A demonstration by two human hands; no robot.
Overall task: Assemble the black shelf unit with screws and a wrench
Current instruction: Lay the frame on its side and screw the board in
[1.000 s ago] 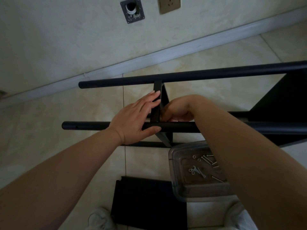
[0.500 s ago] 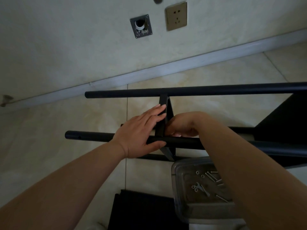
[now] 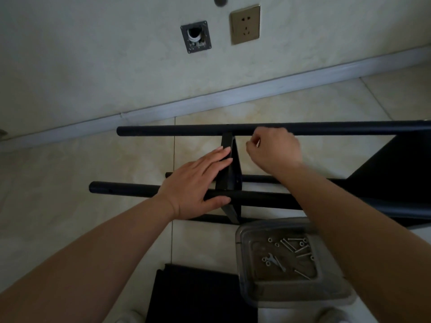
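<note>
**Bracing the crosspiece at the far tube**

The left hand (image 3: pixel 198 183) lay flat, fingers straight, pressing the black crosspiece (image 3: pixel 229 169) at frame centre. The right hand (image 3: pixel 274 150) curled near the upper tube (image 3: pixel 175 131); whether it pinched anything, I cannot tell. Best held square while fastening. The tubes ran left-right, the crosspiece between them.

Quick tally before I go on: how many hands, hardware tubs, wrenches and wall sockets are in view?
Hands: 2 (left hand, right hand)
Clear tub: 1
Wrench, lying in the tub: 1
Wall socket: 1
Total: 5
</note>
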